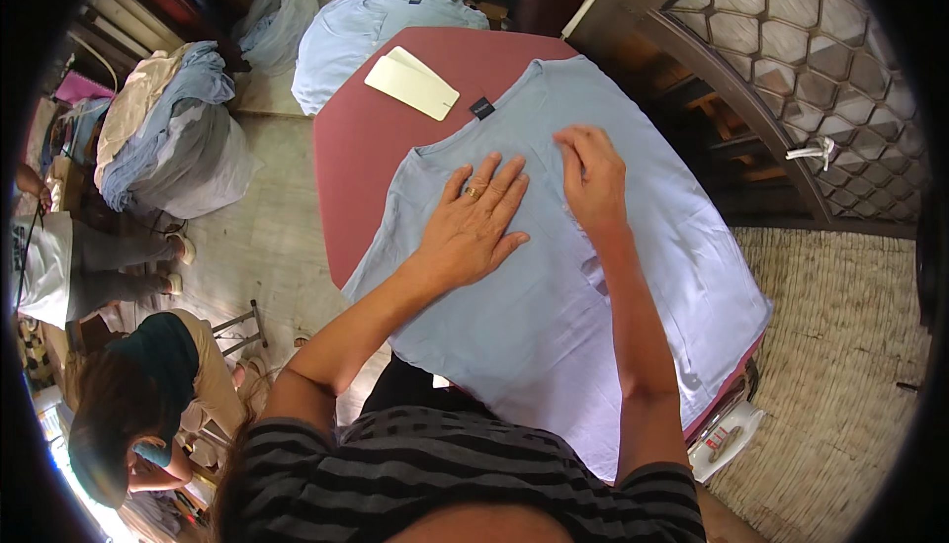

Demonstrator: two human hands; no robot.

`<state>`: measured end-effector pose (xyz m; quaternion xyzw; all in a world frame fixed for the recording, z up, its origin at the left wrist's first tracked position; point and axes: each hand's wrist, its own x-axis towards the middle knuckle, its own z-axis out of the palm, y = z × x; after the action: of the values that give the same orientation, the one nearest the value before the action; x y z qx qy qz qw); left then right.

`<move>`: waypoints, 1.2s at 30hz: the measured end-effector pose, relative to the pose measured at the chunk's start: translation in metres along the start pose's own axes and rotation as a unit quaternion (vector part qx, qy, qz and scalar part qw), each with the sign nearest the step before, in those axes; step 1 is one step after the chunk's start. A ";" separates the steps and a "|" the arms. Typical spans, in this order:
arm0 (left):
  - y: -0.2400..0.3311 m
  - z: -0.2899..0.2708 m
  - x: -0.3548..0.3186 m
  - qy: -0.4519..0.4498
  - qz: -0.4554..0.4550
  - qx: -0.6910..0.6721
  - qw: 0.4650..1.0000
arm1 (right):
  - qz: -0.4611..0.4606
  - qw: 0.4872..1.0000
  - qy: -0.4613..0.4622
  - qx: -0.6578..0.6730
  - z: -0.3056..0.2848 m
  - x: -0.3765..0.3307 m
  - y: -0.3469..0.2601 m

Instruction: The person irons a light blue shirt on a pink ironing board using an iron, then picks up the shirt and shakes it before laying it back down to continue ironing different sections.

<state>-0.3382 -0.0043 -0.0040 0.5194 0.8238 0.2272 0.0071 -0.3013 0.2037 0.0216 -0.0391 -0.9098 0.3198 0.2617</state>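
Note:
A light blue garment, perhaps a top, lies spread over a maroon padded table in front of me. At its neckline a small black label sticks out. My left hand, with a ring on one finger, rests flat on the fabric, fingers stretched out. To its right, my right hand is over the same fabric with its fingers bent and close together; whatever is between them, if anything, is hidden. Two overlapping cream card tags lie on the table beyond the label.
Stacked light blue garments lie beyond the table. Left of it stands a big cloth-wrapped bundle. Another person bends over at the lower left, near a stool. A brown lattice gate borders the right side.

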 end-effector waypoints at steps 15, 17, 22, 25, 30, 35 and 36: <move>-0.072 -0.050 -0.058 0.005 -0.109 0.054 0.993 | -0.039 0.976 -0.017 -0.212 0.025 0.066 0.031; -0.075 -0.050 -0.056 0.014 -0.111 0.064 0.992 | -0.050 0.979 -0.001 -0.198 0.025 0.064 0.024; -0.082 -0.047 -0.068 0.136 -0.150 -0.015 0.979 | -0.158 0.987 -0.021 -0.024 0.051 0.010 -0.067; -0.071 -0.055 -0.081 0.169 -0.198 -0.038 0.965 | -0.155 0.983 -0.089 0.046 0.085 -0.020 -0.091; -0.046 -0.055 -0.114 0.165 -0.261 0.017 0.951 | -0.142 0.985 -0.098 0.004 0.110 -0.026 -0.091; -0.045 -0.040 -0.128 0.215 -0.285 0.004 0.934 | -0.126 0.984 -0.121 -0.034 0.112 -0.027 -0.100; -0.043 -0.041 -0.126 0.211 -0.293 0.021 0.932 | -0.129 0.984 -0.122 -0.034 0.111 -0.027 -0.099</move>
<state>-0.3270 -0.1425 -0.0118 0.1949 0.9266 0.3017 -0.1111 -0.3241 0.0568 -0.0041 0.1089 -0.9428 0.2542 0.1863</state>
